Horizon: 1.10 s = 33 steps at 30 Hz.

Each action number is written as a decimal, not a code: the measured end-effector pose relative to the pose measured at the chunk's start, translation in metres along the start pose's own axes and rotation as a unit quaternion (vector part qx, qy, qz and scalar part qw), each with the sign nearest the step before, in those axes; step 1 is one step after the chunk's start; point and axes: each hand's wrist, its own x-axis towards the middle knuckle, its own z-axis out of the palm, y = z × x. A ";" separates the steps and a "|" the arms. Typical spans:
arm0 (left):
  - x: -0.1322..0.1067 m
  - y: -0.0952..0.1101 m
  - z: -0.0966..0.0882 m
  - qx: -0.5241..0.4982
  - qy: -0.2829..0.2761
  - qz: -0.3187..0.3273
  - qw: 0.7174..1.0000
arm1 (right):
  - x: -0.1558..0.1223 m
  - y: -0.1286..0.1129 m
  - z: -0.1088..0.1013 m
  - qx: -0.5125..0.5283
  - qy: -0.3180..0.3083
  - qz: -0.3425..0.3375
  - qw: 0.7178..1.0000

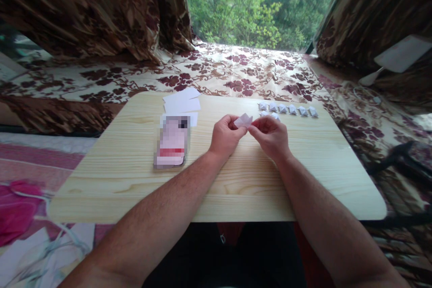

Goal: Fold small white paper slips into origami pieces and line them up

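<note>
A small folded piece of white paper [244, 120] is held up above the middle of the wooden table [236, 184]. My left hand [227, 132] pinches its left and lower side between thumb and fingers. At its right corner, the thumb and forefinger of my right hand [270, 132] are closed on the same paper. Beyond my right hand stand several small folded paper pieces [293, 109] in a row, with a second, shorter row partly hidden behind that hand. White paper strips [182, 101] lie in a loose pile at the table's back left.
A blurred pink phone-like item [171, 141] lies left of my hands, its top overlapping a strip. A flower-patterned cloth [236, 72] covers the ledge behind the table, under the window. White cables [64, 229] and a pink cloth [18, 209] are at lower left.
</note>
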 end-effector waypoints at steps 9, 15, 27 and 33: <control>-0.004 0.006 0.000 0.062 -0.027 -0.027 0.997 | -0.002 0.000 -0.001 -0.070 0.016 0.005 0.997; -0.004 0.006 -0.001 0.096 -0.031 -0.016 0.995 | -0.003 0.000 0.001 -0.066 0.010 0.000 0.998; -0.004 0.006 0.001 0.044 -0.029 -0.025 0.998 | -0.006 -0.002 0.000 -0.101 0.007 -0.065 0.993; -0.003 0.006 0.001 -0.007 -0.048 -0.034 0.998 | -0.007 -0.006 -0.005 -0.155 -0.011 -0.120 0.981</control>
